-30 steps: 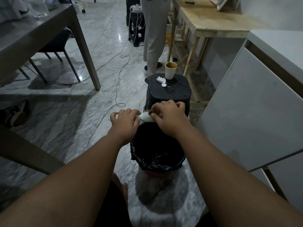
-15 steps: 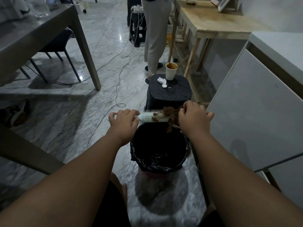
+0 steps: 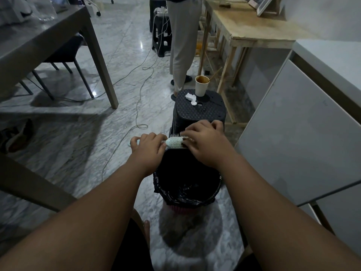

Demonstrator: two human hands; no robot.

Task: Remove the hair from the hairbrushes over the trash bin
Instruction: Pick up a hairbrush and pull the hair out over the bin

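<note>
**Brush gets a second pass as the right hand comes back for more hair**

Brush (image 3: pixel 175 143) sits level above the far rim of the bin (image 3: pixel 187 194), its pale handle wrapped in the left hand (image 3: pixel 149 146), which is closed firmly around it. The right hand (image 3: pixel 205 142) lies over the far end of the bristles, fingers curled down onto a dark tuft of hair (image 3: pixel 185 141); whether they have pinched it cannot be told from this angle. Half a second ago that hand was off to the right, dragging a brown clump clear of the bristles. Now it is back on the head, so one pull looks finished and another is starting. Hair remains on the brush, so this brush is not clean yet. Beyond the bin stands a black stool (image 3: pixel 201 110) carrying a cup (image 3: pixel 202 86).
</note>
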